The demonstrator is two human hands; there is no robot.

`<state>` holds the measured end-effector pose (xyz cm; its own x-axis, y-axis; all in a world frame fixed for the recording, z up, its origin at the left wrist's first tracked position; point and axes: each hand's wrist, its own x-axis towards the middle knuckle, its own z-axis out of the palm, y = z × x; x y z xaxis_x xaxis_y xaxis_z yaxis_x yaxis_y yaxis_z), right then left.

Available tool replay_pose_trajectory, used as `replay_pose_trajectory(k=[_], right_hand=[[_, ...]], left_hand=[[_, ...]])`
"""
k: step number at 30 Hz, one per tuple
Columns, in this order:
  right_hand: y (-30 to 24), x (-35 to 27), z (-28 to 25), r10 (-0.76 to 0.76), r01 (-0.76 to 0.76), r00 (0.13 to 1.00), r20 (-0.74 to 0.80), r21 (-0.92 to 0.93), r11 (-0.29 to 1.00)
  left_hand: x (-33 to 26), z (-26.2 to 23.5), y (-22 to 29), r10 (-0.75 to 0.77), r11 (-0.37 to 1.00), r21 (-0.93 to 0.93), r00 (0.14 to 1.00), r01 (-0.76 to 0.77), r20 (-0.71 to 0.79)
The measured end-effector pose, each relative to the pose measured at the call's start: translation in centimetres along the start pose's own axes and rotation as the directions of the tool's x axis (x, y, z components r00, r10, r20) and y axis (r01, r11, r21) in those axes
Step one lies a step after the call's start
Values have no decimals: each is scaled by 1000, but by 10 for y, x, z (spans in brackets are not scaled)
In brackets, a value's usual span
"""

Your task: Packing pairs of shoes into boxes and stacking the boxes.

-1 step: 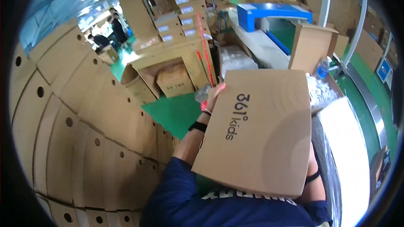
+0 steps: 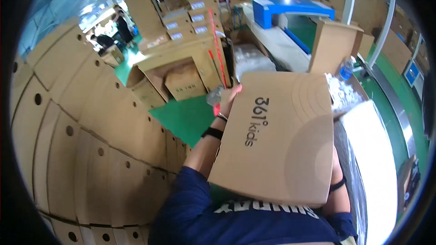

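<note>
Brown cardboard all round on this box, held printed face up in front of the navy shirt; I'd guess it's stiff, manageable two-handed and not very slippery, but the corners could dent, so imo grab both sides low with fingers underneath. Left hand has its grip pinching the box at the far-left corner, left forearm slanting up along that side. Right hand is mostly hidden past the right edge, can't tell that grip, right forearm tucked in close.
</note>
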<state>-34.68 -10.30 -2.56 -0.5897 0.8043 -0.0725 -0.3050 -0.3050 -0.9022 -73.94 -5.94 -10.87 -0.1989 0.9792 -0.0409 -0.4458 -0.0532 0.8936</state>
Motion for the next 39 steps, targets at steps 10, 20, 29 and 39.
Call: replay_pose_trajectory(k=[10,20,29,39], right_hand=[[53,-7,-73,349,-225,910,-224,440,869],[57,39,-33,126,-268,932,-340,-414,870],[85,-69,-102,289,-442,602,-744,-10,897],[45,-129,-59,-493,-249,631,-598,-759,602]], left_hand=[[-168,105,-69,-292,883,-345,948,318,126],[-90,-23,-28,-188,930,-340,974,136,-125],[22,-160,-53,-49,578,714,890,396,-454],[-2,1,-81,54,-376,921,990,-102,131]])
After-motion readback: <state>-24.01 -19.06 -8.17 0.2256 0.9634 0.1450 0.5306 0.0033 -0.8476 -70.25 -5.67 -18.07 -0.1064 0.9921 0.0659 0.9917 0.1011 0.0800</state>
